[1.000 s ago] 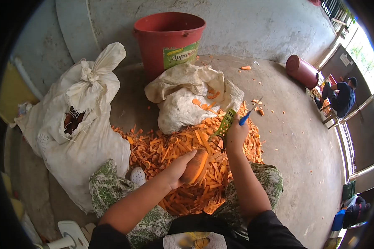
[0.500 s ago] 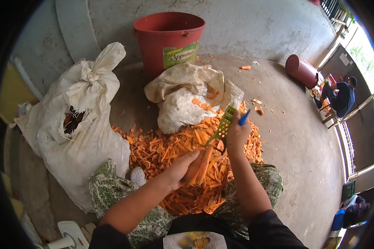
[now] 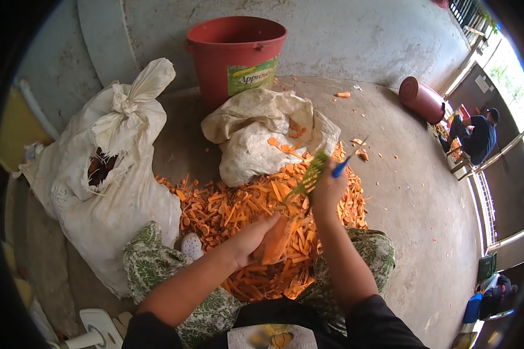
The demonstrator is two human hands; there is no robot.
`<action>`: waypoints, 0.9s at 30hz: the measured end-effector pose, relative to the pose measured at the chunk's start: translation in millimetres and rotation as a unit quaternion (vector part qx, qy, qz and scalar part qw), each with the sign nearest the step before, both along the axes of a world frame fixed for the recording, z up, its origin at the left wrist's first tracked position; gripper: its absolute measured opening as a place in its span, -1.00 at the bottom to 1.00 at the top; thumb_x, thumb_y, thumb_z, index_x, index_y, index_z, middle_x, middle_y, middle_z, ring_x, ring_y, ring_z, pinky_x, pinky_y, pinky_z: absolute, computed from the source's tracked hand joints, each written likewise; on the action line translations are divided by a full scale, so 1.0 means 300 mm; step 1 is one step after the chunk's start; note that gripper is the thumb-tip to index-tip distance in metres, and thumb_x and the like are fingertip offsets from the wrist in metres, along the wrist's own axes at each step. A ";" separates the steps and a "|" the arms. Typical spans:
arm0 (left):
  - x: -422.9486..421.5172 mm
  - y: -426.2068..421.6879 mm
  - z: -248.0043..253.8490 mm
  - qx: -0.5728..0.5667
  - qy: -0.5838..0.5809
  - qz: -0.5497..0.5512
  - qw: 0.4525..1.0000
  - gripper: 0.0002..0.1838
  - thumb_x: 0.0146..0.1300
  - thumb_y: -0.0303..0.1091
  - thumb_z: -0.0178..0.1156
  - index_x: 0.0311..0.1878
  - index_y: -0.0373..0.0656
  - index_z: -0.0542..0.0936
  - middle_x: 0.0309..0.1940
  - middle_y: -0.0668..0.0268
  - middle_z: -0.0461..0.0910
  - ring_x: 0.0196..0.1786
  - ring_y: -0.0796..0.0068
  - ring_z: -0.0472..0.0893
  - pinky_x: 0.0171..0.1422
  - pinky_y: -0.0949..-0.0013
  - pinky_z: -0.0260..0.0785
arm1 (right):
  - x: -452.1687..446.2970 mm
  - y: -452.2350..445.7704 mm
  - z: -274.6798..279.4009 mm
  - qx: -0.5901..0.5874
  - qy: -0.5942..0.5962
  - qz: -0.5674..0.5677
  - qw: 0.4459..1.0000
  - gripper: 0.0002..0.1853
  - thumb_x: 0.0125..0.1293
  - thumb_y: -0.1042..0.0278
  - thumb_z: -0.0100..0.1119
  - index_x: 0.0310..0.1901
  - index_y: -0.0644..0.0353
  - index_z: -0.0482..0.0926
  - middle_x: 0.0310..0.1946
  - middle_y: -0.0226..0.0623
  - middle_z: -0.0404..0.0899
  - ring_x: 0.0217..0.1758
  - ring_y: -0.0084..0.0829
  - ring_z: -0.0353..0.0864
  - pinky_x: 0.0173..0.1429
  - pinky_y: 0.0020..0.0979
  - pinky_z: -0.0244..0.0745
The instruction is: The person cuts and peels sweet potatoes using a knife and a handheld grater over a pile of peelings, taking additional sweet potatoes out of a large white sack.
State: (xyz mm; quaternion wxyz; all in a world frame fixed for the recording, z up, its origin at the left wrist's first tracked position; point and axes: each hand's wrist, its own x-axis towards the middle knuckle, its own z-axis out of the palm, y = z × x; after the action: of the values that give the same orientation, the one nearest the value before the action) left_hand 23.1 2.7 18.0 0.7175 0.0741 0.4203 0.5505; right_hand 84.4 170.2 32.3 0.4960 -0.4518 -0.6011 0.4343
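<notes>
Fingers of my left hand (image 3: 252, 237) are wrapped round a thick orange root (image 3: 278, 239) above the pile of orange peelings (image 3: 233, 203). To its right, my right hand (image 3: 330, 189) grips a green perforated peeler (image 3: 306, 177), blurred by motion. A blue-handled tool (image 3: 340, 167) with a thin pointed blade also sticks out of my right hand. The peeler is just above and to the right of the root; whether they touch I cannot tell.
A torn, tied white sack (image 3: 116, 203) stands at the left. Beyond the peelings lie a crumpled sack (image 3: 244, 157) and a red tub (image 3: 233, 64). A tipped red bin (image 3: 419, 99) and a seated person (image 3: 477, 136) are at the right.
The peeler first came down onto the root, then moved back up and away from it. More bright orange flesh shows on the root, which has turned slightly in my left hand.
</notes>
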 end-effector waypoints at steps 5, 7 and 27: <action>-0.019 0.005 -0.019 0.005 -0.075 0.065 0.995 -0.51 0.33 0.08 -0.23 -0.05 -0.17 0.40 -0.32 0.26 0.52 -0.35 0.46 0.57 -0.33 0.41 0.47 | 0.025 -0.085 0.106 -0.052 0.042 0.067 0.996 -0.66 0.33 0.17 -0.13 -0.51 0.21 0.40 -0.69 -0.51 0.30 -0.67 -0.66 0.18 -0.56 -0.54 0.11; -0.025 0.011 -0.029 0.038 -0.119 0.080 0.989 -0.51 0.33 0.09 -0.22 -0.05 -0.16 0.40 -0.31 0.27 0.53 -0.34 0.47 0.57 -0.34 0.42 0.48 | 0.026 -0.197 0.079 -0.036 -0.013 0.172 0.984 -0.69 0.33 0.18 -0.09 -0.39 0.27 0.46 -0.55 -0.40 0.45 -0.57 -0.63 0.34 -0.50 -0.54 0.24; -0.016 -0.008 -0.019 0.021 -0.095 0.156 0.983 -0.56 0.35 0.00 -0.24 -0.06 -0.17 0.41 -0.31 0.27 0.54 -0.34 0.42 0.58 -0.33 0.43 0.49 | 0.014 -0.274 0.025 0.040 -0.042 0.198 0.978 -0.71 0.33 0.20 -0.07 -0.34 0.29 0.45 -0.57 -0.36 0.49 -0.52 -0.58 0.44 -0.40 -0.53 0.34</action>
State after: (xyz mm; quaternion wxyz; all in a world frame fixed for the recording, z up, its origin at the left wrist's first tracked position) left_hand 18.3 0.3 12.2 0.6578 -0.0292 0.3451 0.6688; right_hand 88.8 88.0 39.9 0.3921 -0.3216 -0.7160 0.4798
